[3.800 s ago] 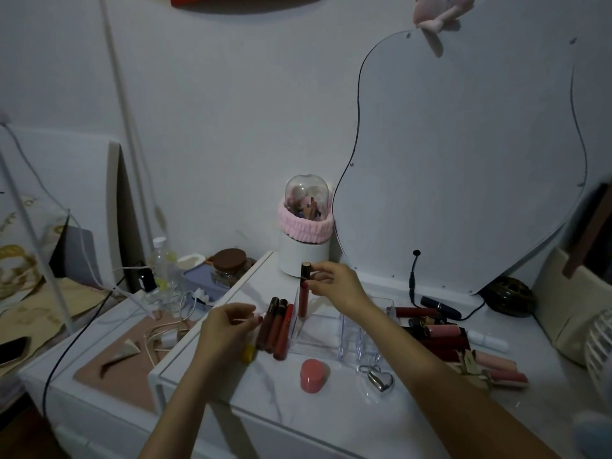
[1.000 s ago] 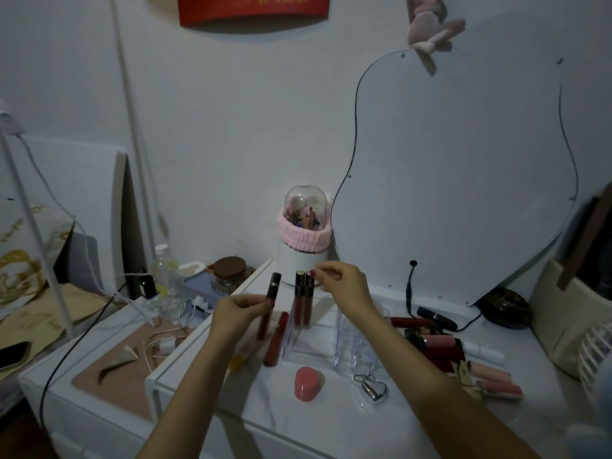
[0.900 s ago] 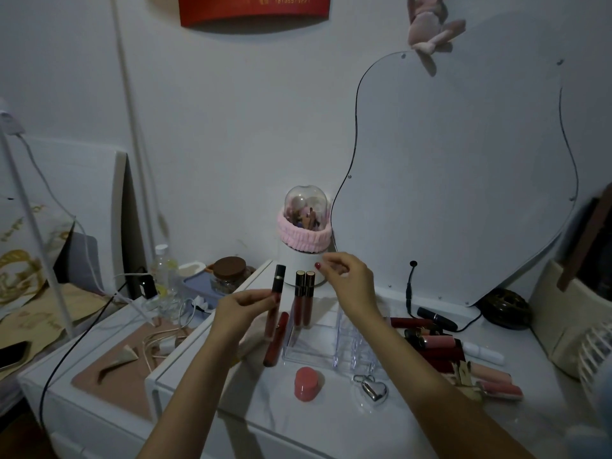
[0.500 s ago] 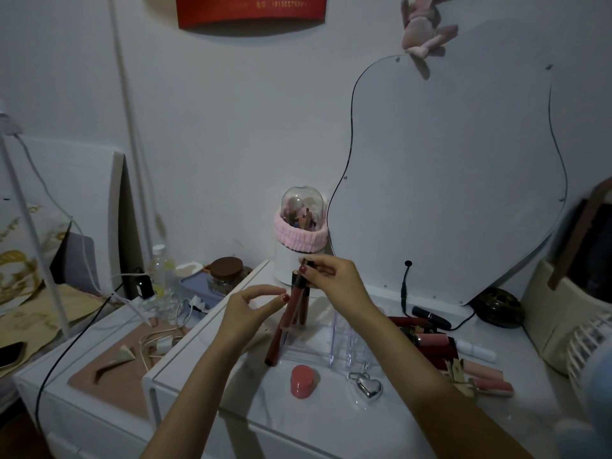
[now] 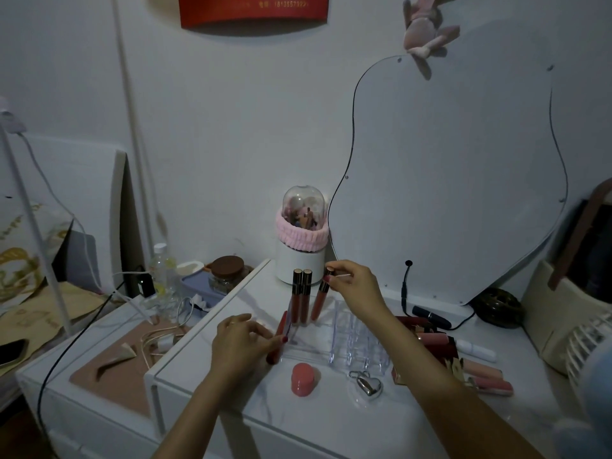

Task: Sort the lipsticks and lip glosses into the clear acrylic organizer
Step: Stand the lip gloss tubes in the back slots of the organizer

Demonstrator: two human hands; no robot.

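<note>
Clear acrylic organizer (image 5: 334, 329) is sitting at the middle of a white marble-patterned dresser top (image 5: 298, 422), and both of the person's hands are working at its left end. The right hand (image 5: 356, 286) is pinching the dark cap of a red lip gloss (image 5: 318, 298) between thumb and forefinger, the other fingers loosely curled; the tube is hanging nearly upright, leaning slightly, with its lower end down in the organizer's back left section. Just to its left, two more gloss tubes (image 5: 300, 296) are already standing side by side in that section, caps up. The left hand (image 5: 241, 339) is closing thumb and fingertips on another red tube (image 5: 277, 339) lying on the dresser top against the organizer's left wall, its long axis running from the near edge away toward the wall, almost parallel to that side. That tube is lying directly under the left hand and well apart from the right, so lifting it looks like the left hand's job; it will likely need tipping from flat to upright to go in. Further lipsticks and glosses (image 5: 463, 356) are lying in a heap to the organizer's right, nearer the right arm. A pink round pot (image 5: 303, 379) and a silver heart keyring (image 5: 367, 385) are resting in front of the organizer.
</note>
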